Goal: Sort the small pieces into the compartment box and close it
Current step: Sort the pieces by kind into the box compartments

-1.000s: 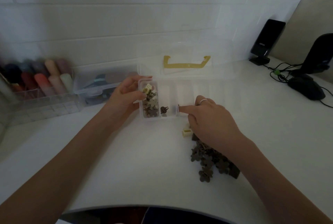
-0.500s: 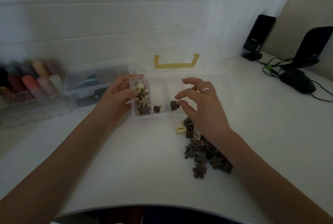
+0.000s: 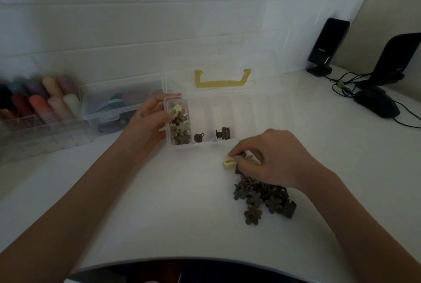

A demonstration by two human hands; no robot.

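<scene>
A clear compartment box [image 3: 241,109] stands open, its lid with a yellow handle [image 3: 222,79] leaning back. My left hand [image 3: 149,120] grips the box's left end. The leftmost compartment holds several brown and cream flower clips [image 3: 180,126]. One small brown piece [image 3: 198,137] lies in the second compartment and a dark claw clip [image 3: 223,133] in the third. My right hand [image 3: 271,159] rests over the top of a pile of brown flower pieces [image 3: 262,196], fingertips pinching at a dark piece beside a cream clip [image 3: 229,163].
A clear box [image 3: 109,105] and a rack of coloured tubes [image 3: 38,103] stand at the left against the tiled wall. A black speaker [image 3: 327,46], a mouse [image 3: 376,103] and cables [image 3: 341,84] sit at the right. The white table's front edge [image 3: 182,260] curves near me.
My right hand left the dark claw clip in the third compartment and moved down to the pile on the table. My left hand stayed on the box.
</scene>
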